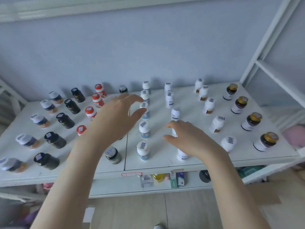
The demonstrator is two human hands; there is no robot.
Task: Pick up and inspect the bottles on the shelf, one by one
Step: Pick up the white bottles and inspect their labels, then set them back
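A big white shelf (158,164) stands against a pale blue wall (148,47). Lots of bottles stand on it in rows that run from the front edge to the back edge.

Two bare arms reach over the front edge. The left hand (115,116) is over the middle of the shelf. Its thumb and fingers are spread apart in a curve, with a gap between them. A small bottle with a white cap and a blue label (144,105) sits right at the fingertips, third from the front in its row. I cannot tell if the fingers touch it.

The right hand (189,139) is lower and nearer the front edge. Its fingers curve over a plain white bottle (174,133), which peeks out between thumb and finger. I cannot tell if the hand holds it.

Black bottles (65,120) and red-capped bottles (90,112) stand toward the left edge. Dark bottles with gold caps (251,121) stand along the right edge.

Small boxes (177,179) sit on a lower shelf under the front edge.
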